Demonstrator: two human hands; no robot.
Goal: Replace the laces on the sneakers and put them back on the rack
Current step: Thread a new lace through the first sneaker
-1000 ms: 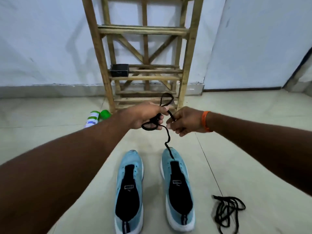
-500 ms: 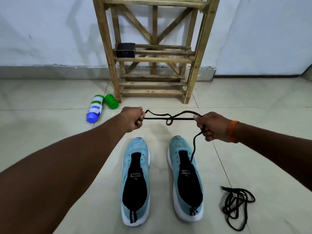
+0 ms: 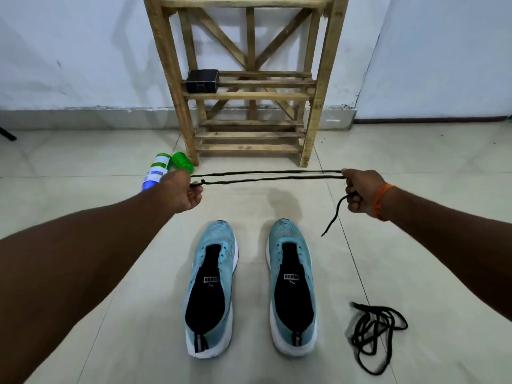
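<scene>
Two light blue sneakers without laces stand side by side on the floor, toes toward the rack: the left sneaker [image 3: 212, 286] and the right sneaker [image 3: 292, 284]. Above them a black lace [image 3: 266, 175] is stretched doubled and taut between my hands. My left hand [image 3: 182, 191] grips one end of it, my right hand [image 3: 358, 189] grips the other, and a loose tail hangs down from the right hand. A second black lace [image 3: 374, 335] lies bunched on the floor to the right of the sneakers. The wooden rack [image 3: 246, 95] stands against the wall behind.
A small black box [image 3: 202, 81] sits on the rack's middle shelf at its left. A white, blue and green bottle [image 3: 155, 173] lies on the floor beside a green cap [image 3: 182, 161], near the rack's left leg. The floor is pale tile.
My hands have moved apart, pulling the looped lace out straight and taut. The view has tilted down and closer to the sneakers.
</scene>
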